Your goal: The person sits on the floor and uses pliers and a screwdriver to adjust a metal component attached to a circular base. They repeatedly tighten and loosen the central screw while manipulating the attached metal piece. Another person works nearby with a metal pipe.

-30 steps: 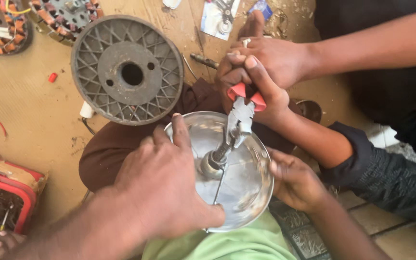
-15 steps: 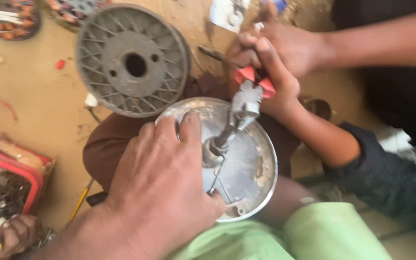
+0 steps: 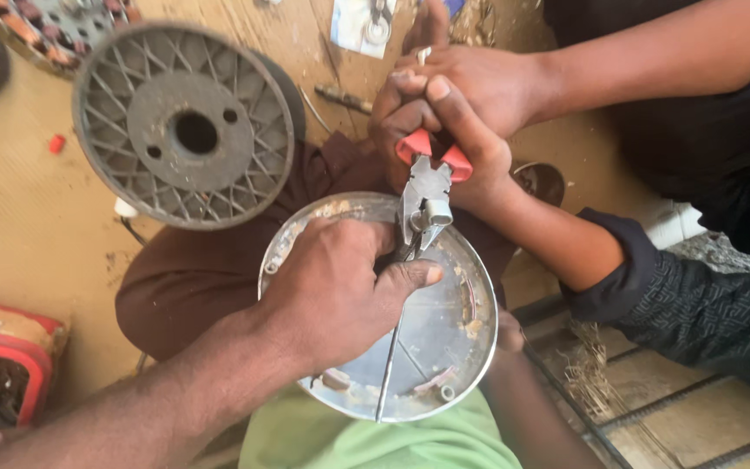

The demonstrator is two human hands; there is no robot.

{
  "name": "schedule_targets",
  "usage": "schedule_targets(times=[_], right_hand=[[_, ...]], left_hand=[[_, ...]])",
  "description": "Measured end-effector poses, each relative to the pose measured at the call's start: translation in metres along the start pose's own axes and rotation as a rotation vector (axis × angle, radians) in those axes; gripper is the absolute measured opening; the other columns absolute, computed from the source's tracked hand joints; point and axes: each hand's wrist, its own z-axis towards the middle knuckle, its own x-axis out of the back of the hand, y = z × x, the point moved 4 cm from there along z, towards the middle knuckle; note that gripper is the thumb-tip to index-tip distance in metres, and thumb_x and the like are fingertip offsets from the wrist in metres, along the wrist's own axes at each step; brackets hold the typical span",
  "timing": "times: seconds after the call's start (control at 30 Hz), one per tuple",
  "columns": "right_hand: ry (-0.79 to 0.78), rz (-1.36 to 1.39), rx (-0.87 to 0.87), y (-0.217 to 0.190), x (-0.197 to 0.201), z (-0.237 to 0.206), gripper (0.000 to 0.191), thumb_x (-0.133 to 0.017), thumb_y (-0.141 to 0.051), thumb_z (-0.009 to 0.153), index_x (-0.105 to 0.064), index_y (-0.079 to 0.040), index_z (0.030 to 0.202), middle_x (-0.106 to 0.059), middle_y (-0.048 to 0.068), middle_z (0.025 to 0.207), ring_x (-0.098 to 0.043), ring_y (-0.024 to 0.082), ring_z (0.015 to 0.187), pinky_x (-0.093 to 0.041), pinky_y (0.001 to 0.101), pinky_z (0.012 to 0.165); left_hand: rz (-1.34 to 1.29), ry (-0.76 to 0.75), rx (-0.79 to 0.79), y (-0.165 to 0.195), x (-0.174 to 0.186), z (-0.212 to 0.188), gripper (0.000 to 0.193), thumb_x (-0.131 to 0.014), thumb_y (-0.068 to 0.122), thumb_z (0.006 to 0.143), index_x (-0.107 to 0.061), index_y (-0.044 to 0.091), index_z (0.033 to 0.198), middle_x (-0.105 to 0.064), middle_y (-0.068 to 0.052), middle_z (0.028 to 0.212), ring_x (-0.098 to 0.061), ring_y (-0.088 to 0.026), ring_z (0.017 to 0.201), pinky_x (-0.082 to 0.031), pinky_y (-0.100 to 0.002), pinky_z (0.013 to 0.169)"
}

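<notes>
Rigid, likely slippery metal cover, gripped at the centre by the left hand; right hand under the right rim, closure indeterminable.

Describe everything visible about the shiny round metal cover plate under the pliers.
The shiny round metal cover plate is a shallow silvery dish with a raised rim and grime along its inner edge. It lies face-up on a lap. The left hand presses across its centre, red-handled pliers reach into its hub, and a thin rod crosses its lower half.

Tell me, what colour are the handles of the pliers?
Red, on the pliers over the round metal cover; the head view shows it best.
</notes>
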Motion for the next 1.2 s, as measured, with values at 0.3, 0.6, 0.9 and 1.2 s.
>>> schedule_targets(times=[0.3,0.6,0.9,1.2], right_hand=[[-0.140,0.004,0.163,-0.010,0.001,0.004,0.047,-0.034,-0.035,0.115,-0.065,-0.006,0.095,-0.068,0.010,0.103,-0.068,0.029,0.096,-0.053,0.0363,0.092],[-0.234,0.205,0.060,-0.008,-0.002,0.004,0.049,-0.036,-0.040,0.112,-0.061,-0.004,0.090,-0.064,0.008,0.093,-0.067,0.018,0.086,-0.052,0.0303,0.081],[-0.242,0.651,-0.200,-0.001,-0.010,0.002,0.044,-0.044,-0.044,0.105,-0.062,-0.004,0.100,-0.071,0.010,0.093,-0.072,0.022,0.085,-0.057,0.0332,0.078],[0.238,0.918,0.005,0.003,-0.043,-0.012,0.052,-0.040,-0.039,0.118,-0.058,-0.005,0.084,-0.059,0.008,0.088,-0.058,0.021,0.080,-0.045,0.0319,0.076]], left_hand=[[-0.007,0.000,0.015,-0.005,-0.006,-0.002,0.026,-0.074,0.030,0.081,-0.074,0.004,0.083,-0.070,-0.023,0.075,-0.074,-0.035,0.073,-0.055,-0.046,0.070],[0.003,0.145,-0.122,0.010,0.005,-0.002,0.027,-0.078,0.027,0.081,-0.073,0.001,0.080,-0.070,-0.024,0.077,-0.072,-0.038,0.080,-0.054,-0.047,0.073],[0.025,-0.013,0.026,0.028,0.000,-0.014,0.032,-0.078,0.029,0.078,-0.068,-0.001,0.074,-0.069,-0.022,0.070,-0.074,-0.035,0.070,-0.055,-0.046,0.066],[-0.045,0.051,0.028,0.014,0.004,-0.011,0.024,-0.075,0.028,0.080,-0.071,0.005,0.080,-0.071,-0.014,0.057,-0.075,-0.025,0.054,-0.057,-0.042,0.058]])
